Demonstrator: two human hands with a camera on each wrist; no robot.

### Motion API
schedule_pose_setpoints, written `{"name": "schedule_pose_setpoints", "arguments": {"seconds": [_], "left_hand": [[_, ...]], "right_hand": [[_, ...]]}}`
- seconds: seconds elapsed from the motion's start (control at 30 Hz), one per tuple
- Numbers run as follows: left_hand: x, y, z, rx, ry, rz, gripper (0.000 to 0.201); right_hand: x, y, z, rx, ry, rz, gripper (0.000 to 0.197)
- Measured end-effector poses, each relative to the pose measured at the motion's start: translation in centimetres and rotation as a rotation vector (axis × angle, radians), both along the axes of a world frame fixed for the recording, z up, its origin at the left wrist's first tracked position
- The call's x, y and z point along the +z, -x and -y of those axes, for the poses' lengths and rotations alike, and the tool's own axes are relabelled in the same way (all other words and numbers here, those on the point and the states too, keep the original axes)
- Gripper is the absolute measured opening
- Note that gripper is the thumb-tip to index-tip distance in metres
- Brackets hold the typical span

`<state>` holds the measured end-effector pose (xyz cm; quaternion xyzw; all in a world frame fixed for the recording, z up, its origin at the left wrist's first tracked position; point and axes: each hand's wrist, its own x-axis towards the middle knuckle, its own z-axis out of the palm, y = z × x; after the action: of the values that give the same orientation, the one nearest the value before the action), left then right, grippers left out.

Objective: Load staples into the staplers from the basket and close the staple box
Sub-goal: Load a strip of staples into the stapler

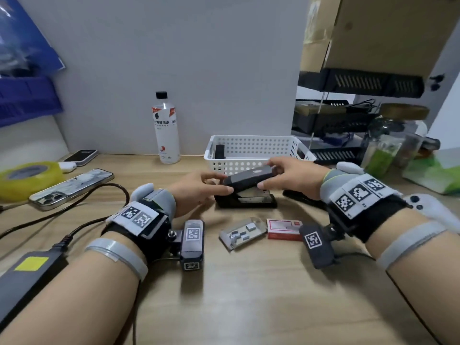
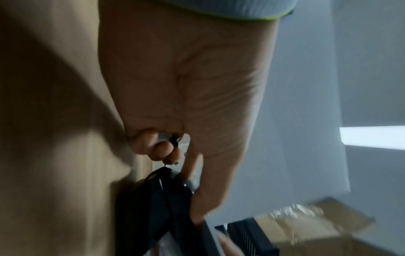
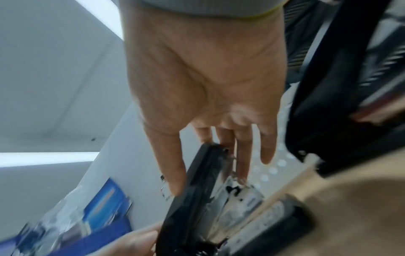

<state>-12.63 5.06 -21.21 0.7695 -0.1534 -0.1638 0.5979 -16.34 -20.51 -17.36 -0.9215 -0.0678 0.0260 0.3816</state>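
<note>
A black stapler (image 1: 246,192) stands on the wooden desk in front of the white basket (image 1: 258,145), its top lid (image 1: 249,176) tilted up over the metal magazine (image 3: 238,195). My left hand (image 1: 222,185) pinches the lid's front end between thumb and fingers. My right hand (image 1: 267,176) holds the lid's rear end, thumb (image 3: 173,181) on one side and fingers on the other. In the left wrist view my other fingers (image 2: 160,149) curl round a small grey piece I cannot identify. A red and white staple box (image 1: 285,229) and its clear tray of staples (image 1: 242,232) lie near me.
A second black stapler (image 1: 220,151) stands inside the basket, and another black one (image 1: 298,197) lies behind my right wrist. A water bottle (image 1: 166,130), phones (image 1: 72,188), a tape roll (image 1: 27,178) and cables sit at the left. Shelves and jars (image 1: 383,150) crowd the right.
</note>
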Motion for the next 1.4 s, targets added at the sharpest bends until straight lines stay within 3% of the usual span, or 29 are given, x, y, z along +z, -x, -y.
{"name": "schedule_pose_setpoints", "arguments": {"seconds": [0.1, 0.17, 0.27, 0.33, 0.47, 0.57, 0.67, 0.8, 0.97, 1.03, 1.1, 1.2, 1.4], "left_hand": [[0.6, 0.1, 1.5, 0.045, -0.262, 0.216, 0.063], [0.8, 0.1, 2.7, 0.085, -0.354, 0.313, 0.053], [0.9, 0.0, 3.5, 0.09, -0.379, 0.37, 0.043], [0.6, 0.1, 3.5, 0.092, -0.295, 0.362, 0.04], [0.2, 1.1, 2.3, 0.154, 0.047, 0.254, 0.04], [0.1, 1.6, 0.2, 0.231, 0.155, 0.249, 0.039], [0.0, 1.9, -2.0, 0.338, 0.197, 0.134, 0.029], [-0.5, 1.9, -3.6, 0.392, 0.052, 0.087, 0.029], [-0.7, 1.3, -3.3, 0.496, 0.178, -0.059, 0.036], [-0.3, 1.5, -3.3, 0.473, 0.133, -0.158, 0.033], [0.1, 1.6, -3.1, 0.334, 0.142, -0.362, 0.033], [0.4, 2.5, -1.5, 0.075, 0.403, -0.697, 0.033], [0.1, 2.8, 2.0, 0.004, 0.485, -0.631, 0.048]], "right_hand": [[-2.5, 0.1, 1.9, 0.003, -0.241, -0.174, 0.03], [-3.5, -0.2, 1.8, -0.011, -0.408, -0.221, 0.023], [-4.3, -0.8, 1.7, 0.008, -0.485, -0.222, 0.025], [-4.7, -1.1, 1.7, 0.014, -0.477, -0.224, 0.022], [-4.7, -1.3, 1.6, -0.051, -0.49, -0.199, 0.015], [-4.5, -1.0, 1.2, -0.069, -0.459, -0.187, 0.013], [-4.6, -1.1, 1.2, -0.093, -0.443, -0.206, 0.009], [-4.6, -1.3, 0.8, -0.108, -0.436, -0.225, 0.011], [-4.3, -2.1, -0.6, -0.11, -0.425, -0.173, 0.011], [-4.1, -2.2, -0.9, -0.1, -0.429, -0.176, 0.012], [-4.2, -2.7, -1.1, -0.1, -0.413, -0.171, 0.011], [-4.1, -3.1, -1.8, -0.089, -0.318, -0.11, 0.013], [-2.3, -2.4, -4.2, -0.015, -0.352, 0.141, 0.006]]}}
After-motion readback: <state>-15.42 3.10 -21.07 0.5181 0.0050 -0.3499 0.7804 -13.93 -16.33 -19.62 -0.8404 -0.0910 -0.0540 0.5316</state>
